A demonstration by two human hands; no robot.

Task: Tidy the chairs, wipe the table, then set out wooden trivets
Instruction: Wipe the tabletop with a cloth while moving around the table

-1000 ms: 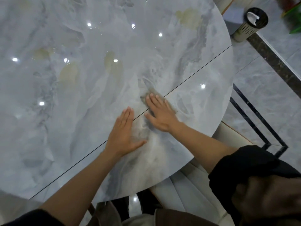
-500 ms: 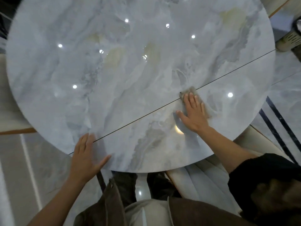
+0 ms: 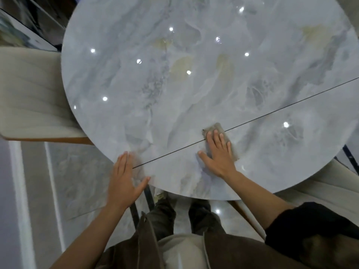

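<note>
Right hand (image 3: 219,154) flat, fingers straight, a bit spread, presses grey cloth (image 3: 216,127) onto round marble table (image 3: 194,84) at 6 o'clock, over dark seam line (image 3: 272,113). Left hand (image 3: 124,179) flat, thumb out, rests on table edge at 7 o'clock. Cream chair (image 3: 29,94) at 9 o'clock.

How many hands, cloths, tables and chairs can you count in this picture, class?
Hands: 2, left hand and right hand
Grey cloth: 1
Round marble table: 1
Cream chairs: 2, left chair and right chair
Total: 6
</note>
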